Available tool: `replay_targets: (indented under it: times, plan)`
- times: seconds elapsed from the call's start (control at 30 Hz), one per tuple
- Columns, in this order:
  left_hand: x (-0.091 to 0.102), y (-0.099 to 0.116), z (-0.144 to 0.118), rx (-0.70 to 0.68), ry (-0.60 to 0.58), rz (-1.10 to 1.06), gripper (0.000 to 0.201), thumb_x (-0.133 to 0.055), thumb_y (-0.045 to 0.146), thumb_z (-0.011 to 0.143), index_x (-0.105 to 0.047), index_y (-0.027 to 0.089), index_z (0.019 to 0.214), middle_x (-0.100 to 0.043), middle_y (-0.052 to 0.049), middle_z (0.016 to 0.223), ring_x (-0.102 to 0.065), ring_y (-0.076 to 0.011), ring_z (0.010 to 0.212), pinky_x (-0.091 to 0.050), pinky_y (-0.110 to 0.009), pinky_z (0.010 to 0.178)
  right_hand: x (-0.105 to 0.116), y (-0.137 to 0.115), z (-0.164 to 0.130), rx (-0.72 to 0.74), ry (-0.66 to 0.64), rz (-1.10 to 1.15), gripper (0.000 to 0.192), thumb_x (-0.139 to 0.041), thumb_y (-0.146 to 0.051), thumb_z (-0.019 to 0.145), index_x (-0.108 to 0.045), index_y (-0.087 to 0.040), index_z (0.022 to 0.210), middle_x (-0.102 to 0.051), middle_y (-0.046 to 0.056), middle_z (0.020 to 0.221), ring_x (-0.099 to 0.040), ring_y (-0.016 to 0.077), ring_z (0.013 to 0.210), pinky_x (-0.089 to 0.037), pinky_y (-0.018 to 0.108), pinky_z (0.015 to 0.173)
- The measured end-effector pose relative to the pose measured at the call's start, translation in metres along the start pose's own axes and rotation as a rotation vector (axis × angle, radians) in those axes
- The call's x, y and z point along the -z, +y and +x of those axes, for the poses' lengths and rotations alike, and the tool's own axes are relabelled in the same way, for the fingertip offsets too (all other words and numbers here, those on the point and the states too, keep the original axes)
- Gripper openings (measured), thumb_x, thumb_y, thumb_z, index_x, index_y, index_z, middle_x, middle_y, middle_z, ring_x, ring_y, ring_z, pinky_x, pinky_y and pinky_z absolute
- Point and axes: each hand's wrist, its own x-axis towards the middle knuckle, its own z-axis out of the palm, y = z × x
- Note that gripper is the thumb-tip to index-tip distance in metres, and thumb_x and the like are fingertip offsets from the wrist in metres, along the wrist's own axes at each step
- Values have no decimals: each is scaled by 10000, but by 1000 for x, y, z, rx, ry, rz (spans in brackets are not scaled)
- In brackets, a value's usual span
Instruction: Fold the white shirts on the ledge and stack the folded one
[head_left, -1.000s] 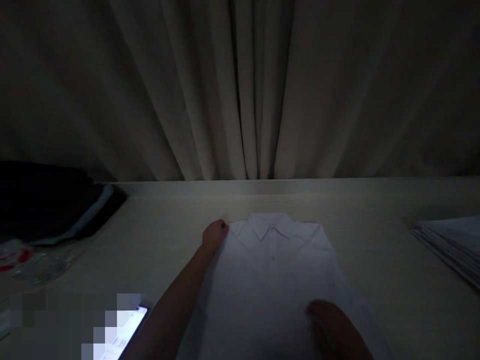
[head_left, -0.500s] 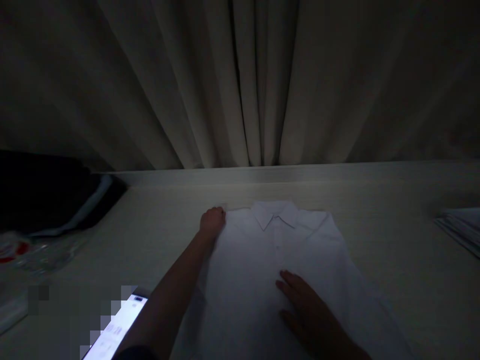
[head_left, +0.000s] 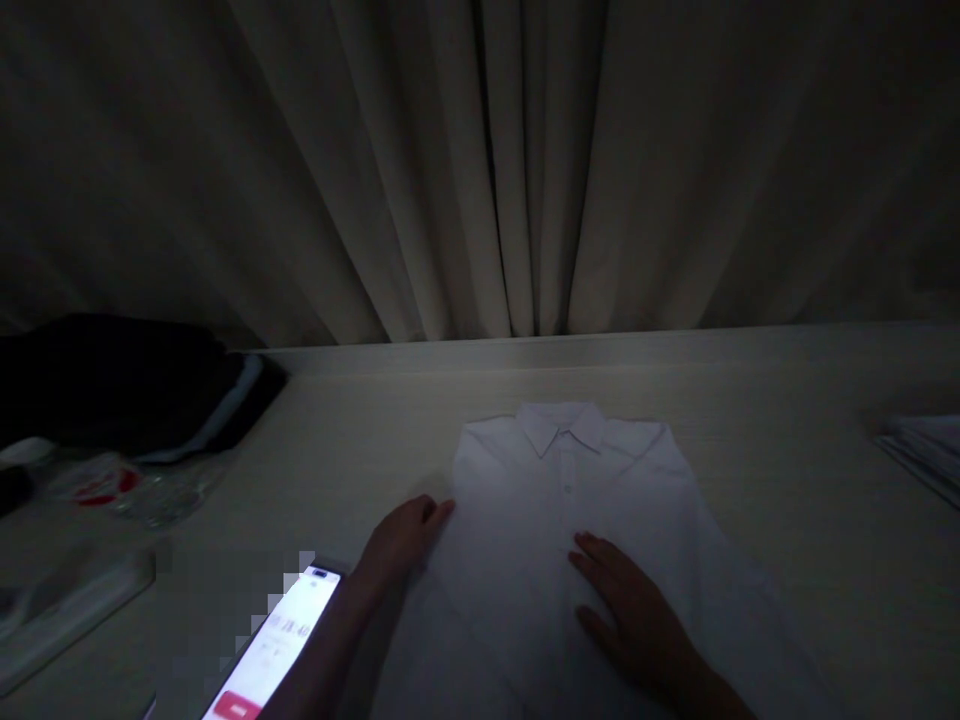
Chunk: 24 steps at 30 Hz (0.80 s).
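Observation:
A white collared shirt (head_left: 517, 560) lies spread front side up, its collar towards the curtain and its buttoned placket running down the middle. At the shirt's left edge, below the shoulder, my left hand (head_left: 405, 540) is closed on the sleeve fabric, with some fingers tucked out of sight. My right hand (head_left: 634, 610) rests flat on the shirt front just right of the placket, fingers stretched and thumb apart. The lower part of the shirt runs out of view.
Left of my forearm lies a lit phone (head_left: 281, 640). Dark folded clothing (head_left: 127, 385), a clear plastic wrapper with red print (head_left: 105, 480) and a whitish tray-like object (head_left: 75, 610) are further left. Folded cloth (head_left: 922, 450) lies at the right edge. A curtain (head_left: 450, 180) hangs behind.
My left hand has moved from the shirt's left shoulder down along its side. My right hand stays flat on the front. The view has shifted slightly left, showing more of the phone.

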Motion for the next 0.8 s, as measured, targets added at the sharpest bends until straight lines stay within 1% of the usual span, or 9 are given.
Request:
replay_targets:
  times: [0.13,0.27,0.37,0.43,0.5,0.57,0.63,0.7,0.8]
  plan:
    - [-5,-6,-13,22,29,1,523,-287,627,841,-608,214,822,-687,-68,847,-629,-214,782,-412,-303,657,-2,-1,-1,15,24,-33,525,-461,-438,887,-409,-252,1375,-384,77,1459,-349,238,1342,-387,468,1068]
    - [-4,-24,-20,31,59,-102,508,-228,530,885,-622,210,870,-692,-81,928,-625,-218,877,-426,-319,746,-3,1,-3,26,46,-56,506,-476,-443,882,-429,-277,1358,-417,68,1441,-389,238,1318,-410,459,1050]
    - [-3,-37,-26,8,40,-150,427,-268,424,886,-634,204,917,-689,-85,994,-618,-207,929,-424,-311,794,7,-3,19,10,61,-46,443,-467,-433,893,-495,-265,1302,-512,76,1361,-473,226,1248,-442,434,1016]
    - [-2,-42,-30,-22,5,-170,381,-318,409,871,-647,219,903,-694,-66,972,-622,-196,905,-426,-297,777,17,-13,58,2,94,-15,367,-428,-401,918,-565,-232,1214,-589,86,1256,-525,210,1176,-446,412,998]
    - [-3,-44,-34,-40,-13,-210,368,-352,433,862,-660,235,899,-698,-48,950,-625,-189,881,-428,-288,754,23,-28,112,21,143,38,320,-380,-343,941,-612,-198,1106,-631,87,1145,-551,183,1102,-433,378,985]
    - [-5,-45,-36,-23,-14,-242,348,-393,448,846,-667,243,911,-699,-41,948,-628,-193,875,-432,-294,748,21,-43,173,44,158,88,284,-385,-293,943,-617,-189,1071,-633,72,1099,-552,153,1057,-424,324,962]
    - [-7,-47,-35,21,-5,-269,329,-424,441,832,-668,244,933,-699,-41,957,-630,-201,881,-437,-308,755,9,-55,228,45,118,79,269,-398,-229,936,-615,-194,1091,-621,64,1115,-541,131,1060,-405,285,951]
    - [-11,-50,-33,58,2,-305,321,-431,435,830,-669,245,932,-701,-39,962,-632,-206,887,-442,-317,761,-9,-60,269,36,85,62,280,-411,-194,924,-620,-202,1111,-611,70,1143,-531,130,1078,-388,279,950]
    - [-16,-55,-30,70,-5,-368,334,-419,451,838,-671,242,899,-708,-36,933,-638,-209,870,-452,-320,754,-38,-56,300,17,56,41,250,-463,-226,904,-662,-203,1053,-625,92,1119,-519,172,1105,-368,322,956]
